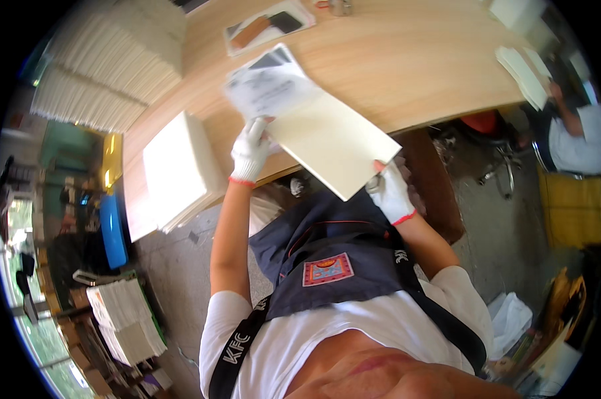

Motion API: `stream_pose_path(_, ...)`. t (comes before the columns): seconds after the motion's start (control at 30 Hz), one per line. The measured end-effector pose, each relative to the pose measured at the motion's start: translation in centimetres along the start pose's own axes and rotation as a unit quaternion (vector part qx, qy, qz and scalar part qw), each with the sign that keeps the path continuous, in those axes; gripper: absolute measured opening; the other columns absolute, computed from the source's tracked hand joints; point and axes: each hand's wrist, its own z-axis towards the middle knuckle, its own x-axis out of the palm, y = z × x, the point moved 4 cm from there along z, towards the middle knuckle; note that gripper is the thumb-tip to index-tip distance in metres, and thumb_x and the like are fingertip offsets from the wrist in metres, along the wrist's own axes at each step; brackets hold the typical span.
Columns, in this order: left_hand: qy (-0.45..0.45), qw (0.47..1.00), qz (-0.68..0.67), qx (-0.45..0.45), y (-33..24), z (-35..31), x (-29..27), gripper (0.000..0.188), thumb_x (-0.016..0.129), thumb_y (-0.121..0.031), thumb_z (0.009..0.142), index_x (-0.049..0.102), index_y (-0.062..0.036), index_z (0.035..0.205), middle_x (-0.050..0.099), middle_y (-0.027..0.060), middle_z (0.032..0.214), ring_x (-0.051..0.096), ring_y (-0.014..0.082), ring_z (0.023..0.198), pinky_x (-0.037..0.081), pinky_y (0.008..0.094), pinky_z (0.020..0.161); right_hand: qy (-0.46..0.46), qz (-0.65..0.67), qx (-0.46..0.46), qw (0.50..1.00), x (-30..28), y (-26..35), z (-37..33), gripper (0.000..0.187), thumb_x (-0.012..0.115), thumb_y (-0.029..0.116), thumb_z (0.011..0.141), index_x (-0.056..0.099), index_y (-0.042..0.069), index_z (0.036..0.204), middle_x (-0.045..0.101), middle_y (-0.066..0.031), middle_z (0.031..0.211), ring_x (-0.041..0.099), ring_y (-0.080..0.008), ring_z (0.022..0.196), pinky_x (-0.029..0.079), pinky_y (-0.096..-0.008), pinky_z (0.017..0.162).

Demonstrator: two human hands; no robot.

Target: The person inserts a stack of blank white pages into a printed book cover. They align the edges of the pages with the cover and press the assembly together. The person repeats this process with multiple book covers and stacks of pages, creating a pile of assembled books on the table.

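My two hands wear white gloves with red cuffs. My left hand [250, 149] grips the upper left corner of a cream rectangular board [330, 143], where a printed sheet of paper [267, 86] lies over its far end. My right hand [390, 193] holds the board's near right corner. The board is lifted at a slant over the near edge of the wooden table [407, 60]. A dark apron covers my front below it.
A pile of cream boards [180, 166] sits on the table to my left, with tall stacks [114, 60] behind it. A printed card [267, 26] lies at the far side. Another person [580, 133] works at the right by more sheets [523, 73]. Paper bundles [124, 319] lie on the floor.
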Motion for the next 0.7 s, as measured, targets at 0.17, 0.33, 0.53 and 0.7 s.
stream_pose_path(0.17,-0.215,0.959,-0.179,-0.053,-0.7,-4.1,2.7,0.048,0.052,0.011,0.073,0.052,-0.0063,0.118,0.055,0.0086,0.097,0.057,0.0160,0.074,0.049,0.0274,0.065,0.041,-0.018,-0.041,0.998,1.7,0.0,-2.1,0.026,0.056,0.017,0.087,0.050,0.008,0.111,0.058,-0.0011,0.083,0.052,-0.0087,0.051,0.037,-0.0209,0.041)
stream_pose_path(0.33,-0.353,0.709,-0.577,-0.203,-4.8,-4.2,7.6,0.041,0.053,-0.003,0.088,0.043,-0.0056,0.127,0.054,0.0121,0.116,0.057,0.0174,0.099,0.051,0.0296,0.080,0.045,-0.061,-0.047,0.996,2.5,0.9,-4.3,0.030,0.056,0.021,0.088,0.047,0.008,0.113,0.057,-0.0027,0.082,0.051,-0.0092,0.048,0.036,-0.0227,0.039)
stream_pose_path(0.53,-0.119,0.465,-0.840,-0.254,-2.9,-5.9,13.9,0.038,0.053,-0.008,0.089,0.044,-0.0042,0.126,0.055,0.0119,0.114,0.056,0.0184,0.100,0.052,0.0310,0.079,0.037,-0.102,-0.048,0.993,4.2,1.8,-6.1,0.033,0.054,0.022,0.090,0.044,0.006,0.117,0.059,-0.0081,0.086,0.058,-0.0144,0.052,0.043,-0.0244,0.040)
stream_pose_path(0.7,-0.046,0.500,-0.815,-0.291,-3.3,-13.2,19.5,0.037,0.053,-0.012,0.090,0.044,-0.0030,0.125,0.055,0.0118,0.113,0.056,0.0191,0.101,0.052,0.0322,0.078,0.007,-0.128,0.052,0.990,2.3,-1.0,-4.8,0.033,0.048,0.018,0.094,0.041,0.004,0.123,0.060,-0.0157,0.100,0.066,-0.0226,0.067,0.057,-0.0317,0.055)
